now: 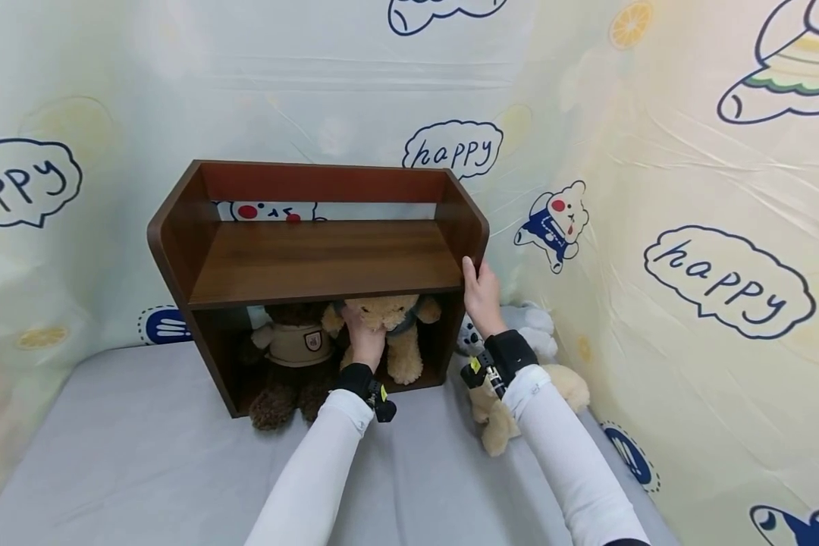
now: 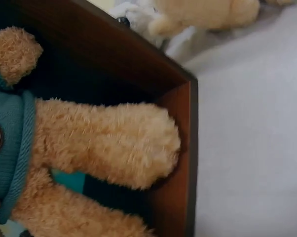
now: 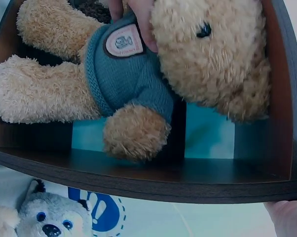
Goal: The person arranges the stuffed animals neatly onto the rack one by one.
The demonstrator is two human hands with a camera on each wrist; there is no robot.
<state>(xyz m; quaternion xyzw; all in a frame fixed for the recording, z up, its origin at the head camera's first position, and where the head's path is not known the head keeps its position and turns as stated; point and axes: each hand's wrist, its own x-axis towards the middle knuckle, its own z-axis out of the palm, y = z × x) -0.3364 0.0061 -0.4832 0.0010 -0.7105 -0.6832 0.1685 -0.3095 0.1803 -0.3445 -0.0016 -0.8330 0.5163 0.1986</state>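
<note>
A dark brown wooden shelf [image 1: 327,258] with two levels stands on the grey-covered surface. In its lower level sits a tan teddy bear [image 1: 404,356] in a teal knitted sweater. My left hand [image 1: 366,340] reaches in and grips this bear at the upper chest, just below its head; the right wrist view shows the fingers [image 3: 142,19] against the sweater. Beside it a dark brown teddy bear [image 1: 280,406] in a beige top leans in the same level, its feet out over the front edge. My right hand [image 1: 483,297] holds the shelf's right side panel at its front edge.
Right of the shelf lie a grey-and-white husky plush [image 3: 52,217] and a cream plush [image 1: 498,421], partly behind my right forearm. The upper level [image 1: 327,254] has an open back. Printed cloth [image 1: 710,189] hangs behind and along the right side.
</note>
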